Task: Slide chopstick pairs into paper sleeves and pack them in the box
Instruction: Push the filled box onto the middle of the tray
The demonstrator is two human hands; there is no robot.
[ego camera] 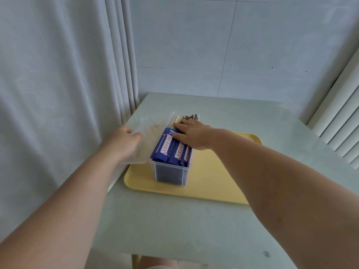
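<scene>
Final packing, seemingly: right hand [191, 135], fingers [179, 126] spread, presses sleeved chopsticks [167, 147] into the box [169, 175]; left hand [123, 141], at 9 o'clock, grips a translucent cover [150, 136]; next, seat it squarely.

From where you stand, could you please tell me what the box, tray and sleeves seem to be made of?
Box: clear, glossy plastic; contents show through its wall. Tray: likely matte yellow plastic, smooth with rounded rim. Sleeves: probably paper, blue with print.

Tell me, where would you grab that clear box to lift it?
Probably pinch the clear box across its narrow width, by the two long walls near the rim, coming from above at the near end. Chopstick ends stick out at the far end, and the right hand rests there.
</scene>
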